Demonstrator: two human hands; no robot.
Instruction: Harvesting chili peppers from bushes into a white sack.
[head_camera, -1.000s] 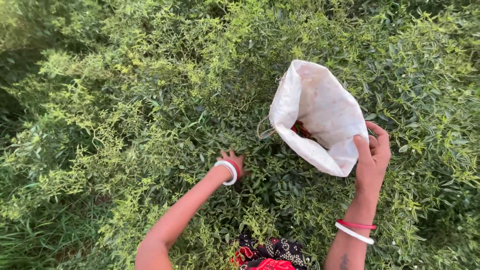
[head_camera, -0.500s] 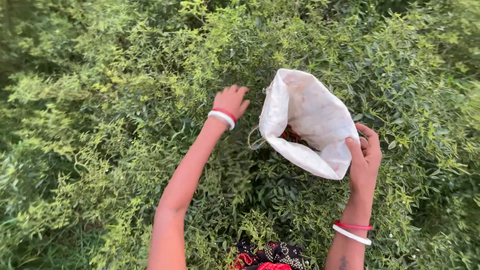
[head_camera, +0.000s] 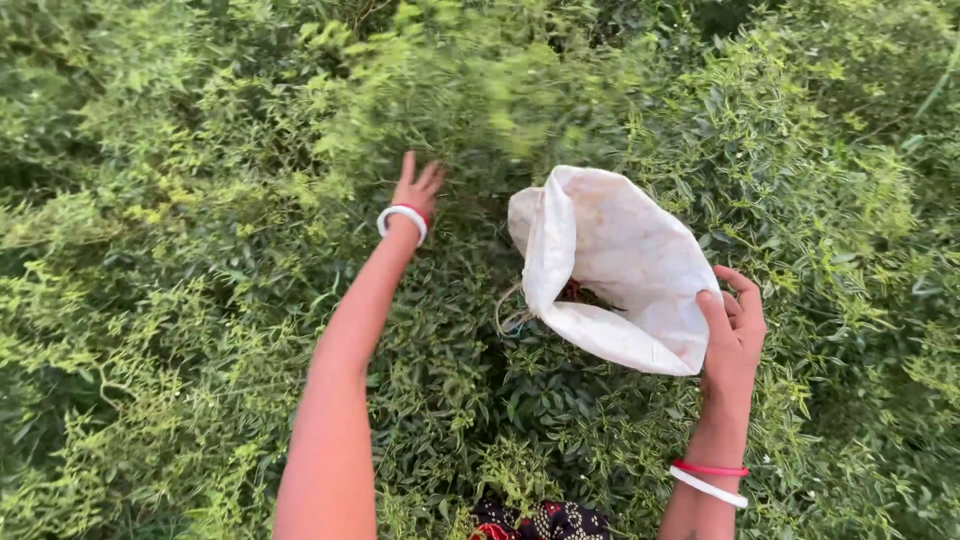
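Picking step, I judge: my left hand (head_camera: 417, 190) reaches far into the plants (head_camera: 200, 300), fingers spread, empty. Right hand (head_camera: 733, 325) grips the bag (head_camera: 620, 270) rim, mouth open, at right. Next needs a pod within reach.

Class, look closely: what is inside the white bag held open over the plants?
Inside the white bag, a small patch of red shows near the mouth. What it is and how much lies deeper cannot be seen; the cloth covers it.
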